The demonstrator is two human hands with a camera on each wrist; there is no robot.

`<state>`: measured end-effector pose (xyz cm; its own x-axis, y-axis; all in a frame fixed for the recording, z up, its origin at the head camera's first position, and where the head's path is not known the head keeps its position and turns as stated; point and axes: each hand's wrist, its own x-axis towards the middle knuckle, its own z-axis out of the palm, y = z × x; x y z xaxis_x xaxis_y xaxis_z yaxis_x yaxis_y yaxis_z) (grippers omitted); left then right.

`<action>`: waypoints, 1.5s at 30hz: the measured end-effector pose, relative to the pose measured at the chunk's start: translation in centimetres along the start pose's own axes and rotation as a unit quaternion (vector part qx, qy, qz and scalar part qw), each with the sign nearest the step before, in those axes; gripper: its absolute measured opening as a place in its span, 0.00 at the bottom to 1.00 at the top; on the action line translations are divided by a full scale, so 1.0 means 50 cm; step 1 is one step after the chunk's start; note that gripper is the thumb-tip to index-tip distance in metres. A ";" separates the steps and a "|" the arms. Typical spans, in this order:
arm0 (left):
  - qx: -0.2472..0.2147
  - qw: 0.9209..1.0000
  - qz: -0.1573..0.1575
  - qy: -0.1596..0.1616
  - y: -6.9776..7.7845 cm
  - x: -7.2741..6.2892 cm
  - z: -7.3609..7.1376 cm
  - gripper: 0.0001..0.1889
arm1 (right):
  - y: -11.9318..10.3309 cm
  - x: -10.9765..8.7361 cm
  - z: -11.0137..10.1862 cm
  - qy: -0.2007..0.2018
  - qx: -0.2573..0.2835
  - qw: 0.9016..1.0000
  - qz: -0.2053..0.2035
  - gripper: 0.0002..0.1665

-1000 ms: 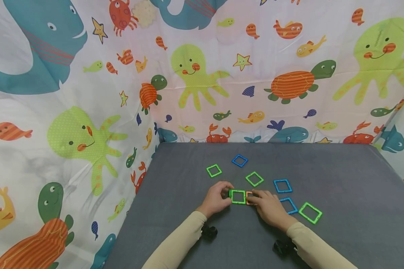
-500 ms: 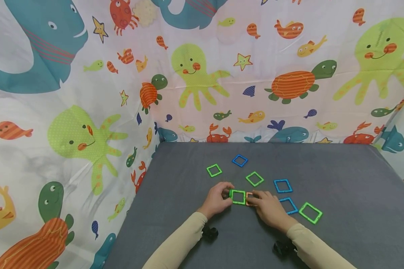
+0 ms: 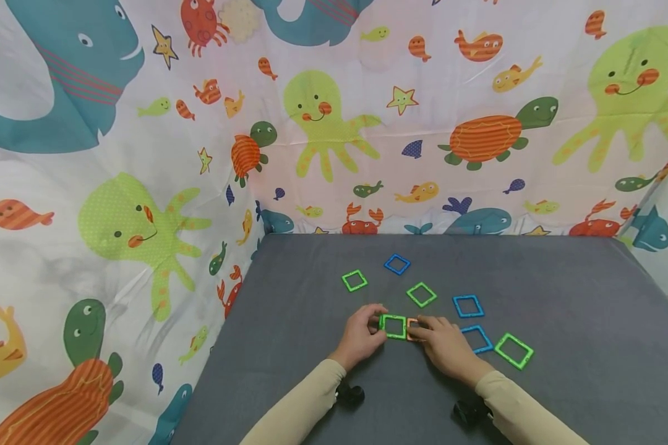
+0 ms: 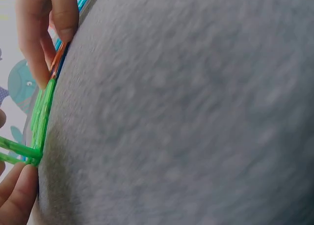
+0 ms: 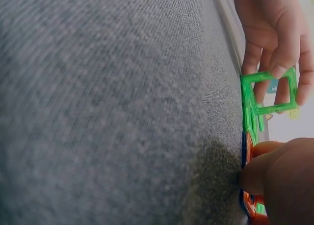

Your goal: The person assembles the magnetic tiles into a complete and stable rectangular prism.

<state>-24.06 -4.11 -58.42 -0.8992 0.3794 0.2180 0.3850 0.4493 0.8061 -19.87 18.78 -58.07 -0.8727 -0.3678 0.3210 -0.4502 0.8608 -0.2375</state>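
My left hand [image 3: 360,335] pinches a green square magnetic tile [image 5: 278,108] between thumb and fingers. That tile stands upright at the left edge of a second green square tile [image 3: 394,337], which lies flat on the grey table. Against the flat tile's right side lies an orange square tile [image 3: 409,335], with a dark blue edge [image 5: 244,149] beneath it in the right wrist view. My right hand [image 3: 445,346] grips the orange tile, thumb at the near edge and fingers over it, covering most of it in the head view.
On the grey table [image 3: 289,371], a blue tile [image 3: 477,339] and a green tile [image 3: 514,351] lie right of my right hand. Another blue tile [image 3: 468,306] is behind them. Farther back lie green tiles [image 3: 421,295] and a blue one [image 3: 397,264]. A patterned curtain [image 3: 334,204] borders the table.
My left hand and forearm shift very slightly while keeping the upright green tile in place. The right hand and the tiles stay as they were.
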 end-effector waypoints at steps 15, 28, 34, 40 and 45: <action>-0.077 0.994 -0.040 0.067 0.008 -0.037 0.031 0.17 | -0.003 -0.008 -0.004 -0.026 0.015 1.000 0.005 0.19; -0.127 0.983 -0.050 0.125 0.003 -0.041 0.055 0.17 | 0.000 -0.012 0.003 -0.009 0.020 1.000 -0.003 0.20; -0.146 0.978 -0.049 0.138 0.005 -0.046 0.058 0.18 | 0.001 -0.008 0.006 -0.006 0.020 1.000 -0.013 0.20; -0.156 0.978 -0.043 0.129 0.006 -0.045 0.057 0.19 | 0.001 -0.005 0.003 -0.005 0.011 1.000 -0.013 0.19; -0.155 0.980 -0.039 0.118 0.006 -0.043 0.057 0.19 | 0.002 -0.005 -0.002 -0.006 0.016 1.000 -0.004 0.19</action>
<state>-21.40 -2.49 -60.22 -0.9607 0.1393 0.2401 0.2637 0.1884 0.9460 -19.67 19.00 -58.10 -0.8710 -0.3799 0.3115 -0.4634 0.8459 -0.2642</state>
